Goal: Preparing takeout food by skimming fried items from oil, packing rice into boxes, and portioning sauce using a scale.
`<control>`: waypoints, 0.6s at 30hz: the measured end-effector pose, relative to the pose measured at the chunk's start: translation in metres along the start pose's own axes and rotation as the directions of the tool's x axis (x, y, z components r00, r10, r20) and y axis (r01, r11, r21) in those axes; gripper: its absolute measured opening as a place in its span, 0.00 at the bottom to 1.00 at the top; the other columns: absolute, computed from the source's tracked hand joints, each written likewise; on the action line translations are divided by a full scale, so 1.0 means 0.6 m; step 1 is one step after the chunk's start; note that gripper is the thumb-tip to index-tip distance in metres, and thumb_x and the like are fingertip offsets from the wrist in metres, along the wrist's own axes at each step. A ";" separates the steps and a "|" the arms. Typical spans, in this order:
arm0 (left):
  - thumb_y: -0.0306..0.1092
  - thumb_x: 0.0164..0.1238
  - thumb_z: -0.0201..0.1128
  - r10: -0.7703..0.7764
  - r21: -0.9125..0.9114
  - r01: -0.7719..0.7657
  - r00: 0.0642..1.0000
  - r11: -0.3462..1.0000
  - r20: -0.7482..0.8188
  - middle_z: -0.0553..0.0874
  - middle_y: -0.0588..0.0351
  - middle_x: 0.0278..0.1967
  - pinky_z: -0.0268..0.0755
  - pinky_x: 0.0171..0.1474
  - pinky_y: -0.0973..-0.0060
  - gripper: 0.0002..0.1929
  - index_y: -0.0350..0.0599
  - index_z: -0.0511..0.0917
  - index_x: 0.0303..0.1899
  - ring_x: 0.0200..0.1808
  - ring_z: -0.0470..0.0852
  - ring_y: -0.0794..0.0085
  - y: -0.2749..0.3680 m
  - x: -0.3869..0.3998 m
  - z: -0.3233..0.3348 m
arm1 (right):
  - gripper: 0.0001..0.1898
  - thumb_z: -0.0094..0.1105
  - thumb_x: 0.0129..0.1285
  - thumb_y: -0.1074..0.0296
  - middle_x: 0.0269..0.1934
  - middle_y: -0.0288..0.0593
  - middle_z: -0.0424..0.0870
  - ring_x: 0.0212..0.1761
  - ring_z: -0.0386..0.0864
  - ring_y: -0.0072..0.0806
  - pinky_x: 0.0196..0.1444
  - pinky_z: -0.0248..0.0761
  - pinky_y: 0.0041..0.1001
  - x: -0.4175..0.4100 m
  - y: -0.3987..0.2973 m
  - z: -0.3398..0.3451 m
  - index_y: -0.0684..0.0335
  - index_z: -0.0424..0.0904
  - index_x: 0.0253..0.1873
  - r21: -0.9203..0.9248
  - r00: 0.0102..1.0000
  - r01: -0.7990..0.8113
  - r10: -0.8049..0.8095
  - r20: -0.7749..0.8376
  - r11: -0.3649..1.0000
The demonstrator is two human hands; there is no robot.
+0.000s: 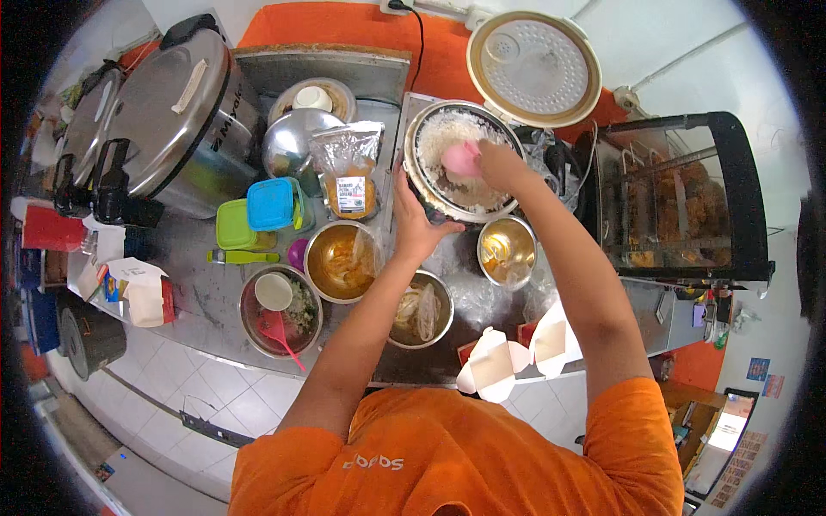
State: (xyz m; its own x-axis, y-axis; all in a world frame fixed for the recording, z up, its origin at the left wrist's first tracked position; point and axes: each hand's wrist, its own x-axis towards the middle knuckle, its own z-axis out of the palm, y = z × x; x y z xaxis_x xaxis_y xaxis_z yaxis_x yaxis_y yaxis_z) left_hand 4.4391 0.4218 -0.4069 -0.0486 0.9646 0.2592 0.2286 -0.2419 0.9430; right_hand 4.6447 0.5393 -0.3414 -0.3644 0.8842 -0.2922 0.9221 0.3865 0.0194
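Note:
An uncovered rice cooker (413, 164) holds white cooked rice (445, 126), with the dark bottom of its pot showing in part. My right hand (502, 168) grips a pink scoop (459, 159) inside the pot, over the rice; the handle is hidden in my fingers. On the cooker's near left side, my left hand (416, 222) holds the outer wall, thumb spread to the right. The round cooker lid (539, 68) is swung up behind. Just below my hands stand a small steel bowl (507, 251) and another steel bowl (423, 309), each with plastic film inside.
Open paper food boxes (492, 364) lie at the counter's front edge. Left are a steel bowl with a yellowish mixture (342, 261), a bowl with a red spoon (281, 316), lidded tubs (270, 203), a seasoning pouch (348, 171) and a large Miyako pot (187, 122). A glass display case (671, 200) stands right.

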 end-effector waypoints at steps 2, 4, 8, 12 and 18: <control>0.40 0.25 0.91 -0.007 0.023 0.007 1.000 1.000 -0.020 0.49 0.32 0.79 0.48 0.80 0.50 0.76 0.37 0.41 0.78 0.80 0.50 0.38 -0.012 -0.007 -0.020 | 0.23 0.50 0.75 0.62 0.40 0.73 0.84 0.44 0.84 0.67 0.49 0.77 0.55 -0.019 -0.054 -0.022 0.67 0.68 0.69 0.125 0.987 -0.109 0.122 -0.103 0.986; 0.41 0.26 0.91 0.008 0.054 -0.007 1.000 0.999 -0.029 0.50 0.32 0.78 0.48 0.80 0.51 0.77 0.37 0.40 0.78 0.80 0.51 0.39 -0.006 -0.008 -0.019 | 0.26 0.45 0.77 0.60 0.37 0.71 0.84 0.43 0.85 0.65 0.45 0.78 0.56 -0.038 -0.085 -0.054 0.57 0.63 0.76 0.247 0.911 -0.291 0.347 -0.225 0.924; 0.45 0.27 0.91 0.021 0.069 -0.019 0.999 0.997 -0.029 0.49 0.30 0.78 0.47 0.80 0.50 0.77 0.36 0.40 0.78 0.80 0.50 0.37 0.000 -0.010 -0.012 | 0.27 0.45 0.78 0.61 0.38 0.67 0.86 0.43 0.87 0.60 0.46 0.80 0.54 -0.018 -0.097 -0.031 0.58 0.60 0.77 0.100 0.911 -0.325 0.340 -0.233 0.940; 0.50 0.26 0.90 0.015 0.086 -0.010 0.998 0.996 -0.068 0.49 0.28 0.78 0.45 0.79 0.46 0.77 0.34 0.41 0.78 0.79 0.50 0.34 0.006 -0.012 0.003 | 0.23 0.48 0.75 0.63 0.42 0.70 0.86 0.45 0.87 0.61 0.47 0.80 0.53 0.029 -0.079 -0.003 0.69 0.68 0.70 0.194 0.932 -0.267 0.304 -0.196 0.944; 0.53 0.31 0.88 -0.004 0.120 0.018 0.993 0.993 -0.117 0.45 0.29 0.79 0.43 0.79 0.46 0.77 0.34 0.40 0.79 0.81 0.48 0.37 -0.013 -0.018 0.008 | 0.17 0.50 0.70 0.66 0.46 0.71 0.84 0.45 0.86 0.60 0.46 0.80 0.50 0.005 -0.056 -0.088 0.72 0.79 0.56 0.349 0.984 -0.140 0.091 0.151 0.926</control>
State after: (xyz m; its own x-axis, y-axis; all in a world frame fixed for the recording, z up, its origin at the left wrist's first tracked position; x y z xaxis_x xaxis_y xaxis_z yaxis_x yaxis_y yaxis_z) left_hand 4.4425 0.4136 -0.4184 -0.1632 0.9466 0.2779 0.3427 -0.2098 0.9157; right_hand 4.6057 0.5430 -0.2924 -0.2548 0.8659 -0.4305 0.9507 0.1428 -0.2753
